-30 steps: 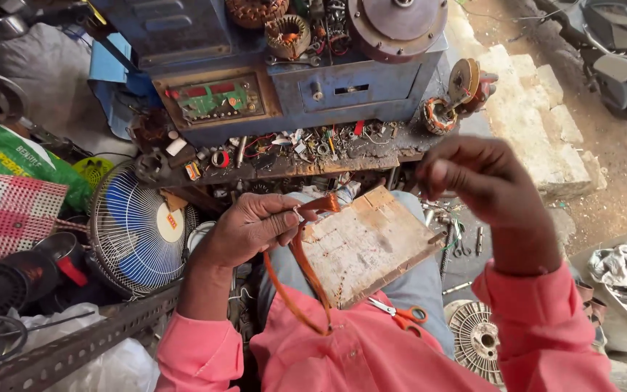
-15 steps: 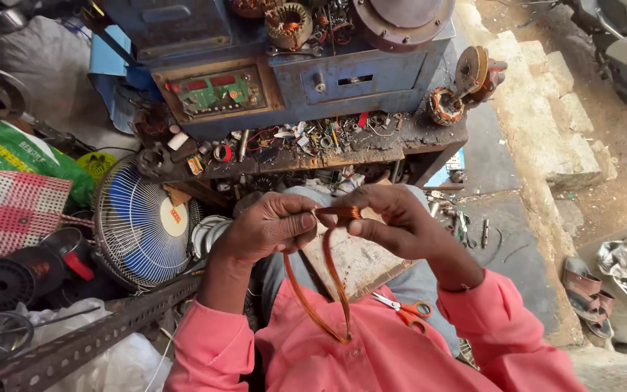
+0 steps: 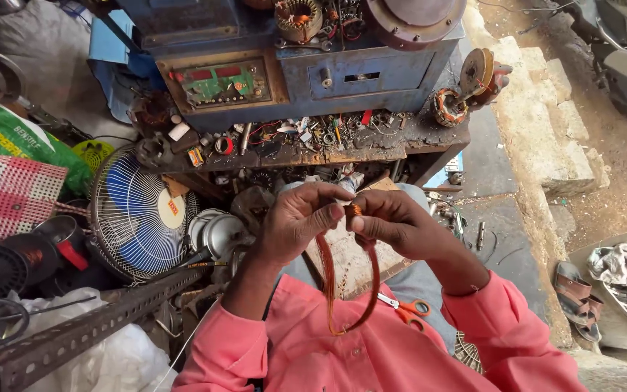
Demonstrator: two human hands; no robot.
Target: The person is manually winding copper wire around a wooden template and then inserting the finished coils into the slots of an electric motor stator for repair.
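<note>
1. A long loop of copper winding wire (image 3: 350, 279) hung from both hands, in front of the wooden board (image 3: 350, 261) that lay on the person's lap; its lower end drooped past the board's near edge onto the pink shirt.
2. The left hand (image 3: 299, 218) pinched the top of the loop between thumb and forefinger, the other fingers curled narrow, just above the board's far edge.
3. The right hand (image 3: 393, 221) was closed on the same spot, fingertips touching those of the left, wrist bent inward over the board.
4. Orange-handled scissors (image 3: 404, 308) lay just right of the board's near corner.
5. Far left of the board, a green printed bag (image 3: 16, 138) lay beside a red-and-white woven mat (image 3: 5, 196).
6. A blue table fan (image 3: 136, 214) stood left of the board, a small orange label at its hub.
7. Beyond the board stood a blue machine (image 3: 357, 72), with a wood-framed green-and-red panel (image 3: 223, 81) on its left front.
8. A copper-wound stator (image 3: 448, 107) sat on the cluttered shelf, right and beyond the board.
</note>
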